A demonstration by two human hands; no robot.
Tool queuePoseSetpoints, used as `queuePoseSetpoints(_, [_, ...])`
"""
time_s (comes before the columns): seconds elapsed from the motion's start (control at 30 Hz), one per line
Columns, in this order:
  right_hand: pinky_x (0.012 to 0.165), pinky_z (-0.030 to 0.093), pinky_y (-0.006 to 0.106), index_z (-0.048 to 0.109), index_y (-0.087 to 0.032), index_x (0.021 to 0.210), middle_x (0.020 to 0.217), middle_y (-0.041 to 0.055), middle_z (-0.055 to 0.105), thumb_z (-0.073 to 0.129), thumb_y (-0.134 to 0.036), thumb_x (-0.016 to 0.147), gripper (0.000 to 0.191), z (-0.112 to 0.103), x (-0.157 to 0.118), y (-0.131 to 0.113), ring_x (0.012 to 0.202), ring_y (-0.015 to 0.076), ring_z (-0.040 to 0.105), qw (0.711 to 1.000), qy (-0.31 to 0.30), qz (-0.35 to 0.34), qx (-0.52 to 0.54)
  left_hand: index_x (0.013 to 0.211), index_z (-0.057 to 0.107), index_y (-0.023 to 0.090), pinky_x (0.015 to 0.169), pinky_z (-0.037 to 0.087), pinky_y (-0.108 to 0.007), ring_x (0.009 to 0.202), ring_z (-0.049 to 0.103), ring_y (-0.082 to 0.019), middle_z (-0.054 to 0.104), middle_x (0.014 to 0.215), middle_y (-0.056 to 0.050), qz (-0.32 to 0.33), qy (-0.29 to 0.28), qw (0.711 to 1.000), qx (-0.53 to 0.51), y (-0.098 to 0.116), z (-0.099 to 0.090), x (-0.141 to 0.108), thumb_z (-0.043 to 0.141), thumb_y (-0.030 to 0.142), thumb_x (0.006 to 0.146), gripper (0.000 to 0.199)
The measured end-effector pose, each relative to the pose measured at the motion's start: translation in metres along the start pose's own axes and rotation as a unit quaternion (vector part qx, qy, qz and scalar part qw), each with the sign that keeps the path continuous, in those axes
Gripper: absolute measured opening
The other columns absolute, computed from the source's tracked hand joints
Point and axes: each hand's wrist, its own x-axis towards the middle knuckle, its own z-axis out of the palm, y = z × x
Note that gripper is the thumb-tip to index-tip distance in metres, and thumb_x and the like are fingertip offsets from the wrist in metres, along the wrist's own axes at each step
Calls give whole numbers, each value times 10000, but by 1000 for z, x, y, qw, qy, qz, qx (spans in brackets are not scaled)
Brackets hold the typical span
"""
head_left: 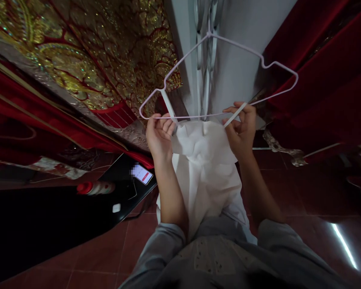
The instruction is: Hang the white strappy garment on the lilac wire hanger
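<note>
A pale pink clothes hanger (234,43) hangs from a metal rack in front of me. Below its bar is a white garment with thin shoulder straps (203,148), reaching down toward my lap. Its left strap (167,103) is hooked in the hanger's left notch. My left hand (160,134) has its fingers curled at the left end of the hanger's bottom bar, beside the garment's top edge. My right hand (242,128) pinches the right strap (236,114) near the bar, below and left of the right notch, which has no strap in it.
Red and gold sequined garments (108,52) hang close on the left, dark red ones (325,76) on the right. At lower left a black table (48,224) bears a phone (142,174), a red-capped bottle (96,188) and a small white case (116,208). The floor (289,192) is red tile.
</note>
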Motion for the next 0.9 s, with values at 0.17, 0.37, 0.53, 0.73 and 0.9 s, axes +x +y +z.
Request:
queuePoseSetpoints(0.17, [591, 518, 273, 740, -329, 1316, 1251, 33, 760, 834, -430, 944, 397, -30, 8, 3, 698, 99, 605, 996, 62, -47, -52, 939, 546, 257, 795, 564, -285, 830, 769, -209, 799, 912, -39, 55, -35, 996, 58, -4, 9, -14, 775, 641, 960, 448])
queuePoseSetpoints(0.37, [736, 622, 347, 839, -326, 1089, 982, 14, 722, 920, -436, 863, 264, -102, 64, 20, 862, 179, 694, 967, 227, -109, -36, 866, 494, 254, 709, 551, -305, 635, 652, -171, 724, 789, -23, 117, -24, 989, 91, 12, 13, 0, 724, 624, 1002, 456])
queuePoseSetpoints(0.53, [764, 604, 422, 825, -315, 992, 925, 10, 777, 951, -505, 799, 299, -98, 111, -6, 774, 176, 682, 990, 9, -59, -131, 840, 474, 267, 644, 498, -325, 621, 587, -183, 670, 746, -20, 113, 10, 984, 134, 7, 13, 3, 658, 677, 1019, 483])
queuePoseSetpoints(0.73, [954, 629, 480, 773, -328, 899, 893, -6, 690, 817, -175, 876, 160, -79, 133, -36, 959, 241, 722, 954, -58, -93, -280, 859, 515, 273, 652, 495, -343, 661, 607, -210, 699, 769, -40, 108, -11, 986, 126, 5, 8, 3, 681, 654, 1012, 443])
queuePoseSetpoints(0.9, [955, 594, 468, 786, -323, 996, 923, 15, 693, 654, -75, 857, 314, -53, 89, -39, 975, 238, 699, 951, 108, -210, -200, 853, 528, 262, 699, 543, -332, 633, 618, -179, 750, 814, -32, 90, -18, 986, 136, 5, 8, 0, 723, 697, 983, 494])
